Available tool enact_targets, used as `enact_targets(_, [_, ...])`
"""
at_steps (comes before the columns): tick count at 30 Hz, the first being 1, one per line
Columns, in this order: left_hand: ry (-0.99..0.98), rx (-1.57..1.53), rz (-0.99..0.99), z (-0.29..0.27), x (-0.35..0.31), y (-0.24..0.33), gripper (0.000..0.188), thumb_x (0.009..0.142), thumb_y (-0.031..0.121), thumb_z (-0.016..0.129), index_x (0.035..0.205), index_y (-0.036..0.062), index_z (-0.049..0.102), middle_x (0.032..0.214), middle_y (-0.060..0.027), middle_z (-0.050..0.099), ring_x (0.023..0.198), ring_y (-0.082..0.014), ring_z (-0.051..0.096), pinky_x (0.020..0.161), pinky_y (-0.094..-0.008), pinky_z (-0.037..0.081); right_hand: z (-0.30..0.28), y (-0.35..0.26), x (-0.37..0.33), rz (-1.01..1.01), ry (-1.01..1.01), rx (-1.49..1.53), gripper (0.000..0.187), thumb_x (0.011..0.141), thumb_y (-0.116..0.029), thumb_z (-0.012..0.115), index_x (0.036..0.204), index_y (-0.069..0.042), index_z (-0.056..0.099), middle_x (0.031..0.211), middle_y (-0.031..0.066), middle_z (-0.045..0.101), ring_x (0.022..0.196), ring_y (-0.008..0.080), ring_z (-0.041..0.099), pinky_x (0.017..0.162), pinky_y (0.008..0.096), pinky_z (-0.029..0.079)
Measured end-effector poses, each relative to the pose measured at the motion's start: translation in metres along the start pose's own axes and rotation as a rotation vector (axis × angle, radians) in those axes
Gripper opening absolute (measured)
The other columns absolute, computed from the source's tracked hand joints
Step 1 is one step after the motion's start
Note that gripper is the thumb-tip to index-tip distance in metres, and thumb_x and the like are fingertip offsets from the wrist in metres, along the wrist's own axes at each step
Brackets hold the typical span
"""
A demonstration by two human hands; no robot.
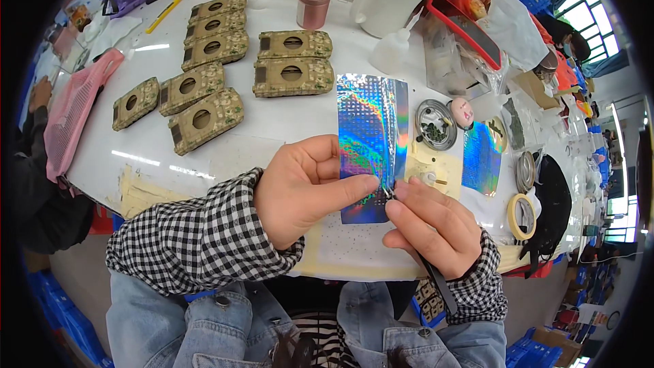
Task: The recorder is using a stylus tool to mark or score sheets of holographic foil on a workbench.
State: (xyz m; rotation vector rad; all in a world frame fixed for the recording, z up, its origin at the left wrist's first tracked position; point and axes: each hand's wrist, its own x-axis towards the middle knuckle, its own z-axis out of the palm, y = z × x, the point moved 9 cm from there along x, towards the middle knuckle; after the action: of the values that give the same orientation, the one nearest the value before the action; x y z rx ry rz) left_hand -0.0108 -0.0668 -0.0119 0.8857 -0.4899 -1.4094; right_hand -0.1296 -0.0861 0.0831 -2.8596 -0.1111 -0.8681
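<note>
A shiny holographic sheet point(368, 123) covered in rows of small marks is held up in front of me. My left hand point(296, 194) grips its left side, thumb on the front and fingers behind. Closed around dark tweezers point(439, 283) is my right hand point(436, 228); their tips meet the sheet's lower part beside my left thumb. Whether the tips pinch a tiny piece I cannot make out. Several camouflage toy tank hulls point(293, 76), each with a round hole on top, stand in groups on the far left of the white table point(266, 119).
A round metal tin point(436, 125) with small dark green bits sits right of the sheet, near a second holographic sheet point(481, 163) and a tape roll point(522, 217). Farther back are a white mug point(385, 7), a pink canister point(314, 8) and a red-cased phone point(464, 31). A pink mesh bag point(80, 112) lies left.
</note>
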Motion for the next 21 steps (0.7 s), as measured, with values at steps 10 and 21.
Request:
enact_targets(10, [-0.048,0.033,0.007,0.002,-0.001,0.0,0.034,0.087,-0.006,0.06,0.12,-0.0021,0.053,0.112,-0.0106,0.065,0.1,-0.013,0.063,0.089,-0.0272,0.05,0.001,0.009,-0.001,0.089,-0.003,0.12,0.036,0.076,-0.014,0.076,0.107,0.001,0.065,0.099,0.0145,0.068,0.093,0.0275,0.067,0.082,0.0358,0.056])
enact_targets(21, [-0.007,0.01,0.015,0.0,0.0,-0.002,0.026,0.089,0.001,0.061,0.113,-0.0029,0.054,0.096,-0.0118,0.069,0.087,-0.012,0.065,0.079,-0.024,0.053,0.001,0.023,-0.004,0.247,-0.031,0.34,0.04,0.073,-0.008,0.076,0.111,0.0,0.064,0.102,0.0172,0.066,0.095,0.0302,0.066,0.084,0.0371,0.055])
